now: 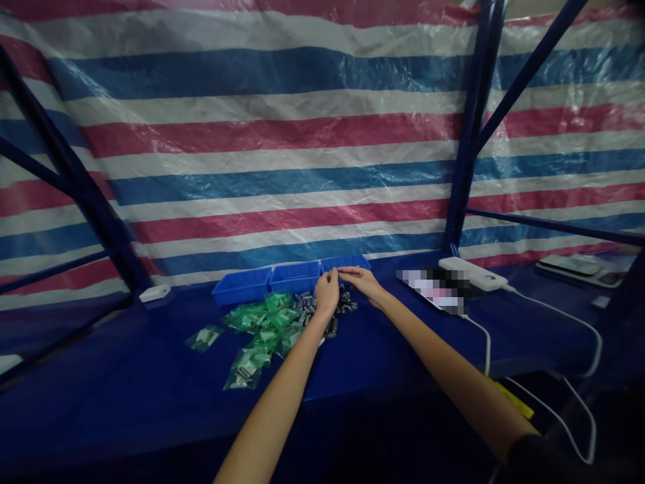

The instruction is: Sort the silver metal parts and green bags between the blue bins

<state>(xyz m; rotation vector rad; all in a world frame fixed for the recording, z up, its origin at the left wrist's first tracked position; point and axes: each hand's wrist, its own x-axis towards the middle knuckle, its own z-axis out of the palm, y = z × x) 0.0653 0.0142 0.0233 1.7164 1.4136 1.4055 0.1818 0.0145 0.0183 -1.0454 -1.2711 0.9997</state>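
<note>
My left hand (327, 294) is closed, its fingertips pinched together just in front of the blue bins; what it grips is too small to make out. Close beside it, my right hand (363, 281) reaches in from the right, fingers stretched out and their tips meeting the left fingertips. Beneath both hands lies a pile of small dark metallic cylinders (347, 304). Left of the pile is a heap of green-tinted clear plastic bags (267, 329) with small parts inside. Behind stand the blue bins: left (242, 288), middle (295, 274) and right (347, 262), the last partly hidden by my hands.
On the right lie a phone (436, 292) and a white power bank (472, 274) with white cables (559, 312). A single bag (204, 338) sits apart on the left, and a small white device (154, 293) farther back. Blue metal posts (461, 168) frame the blue tabletop.
</note>
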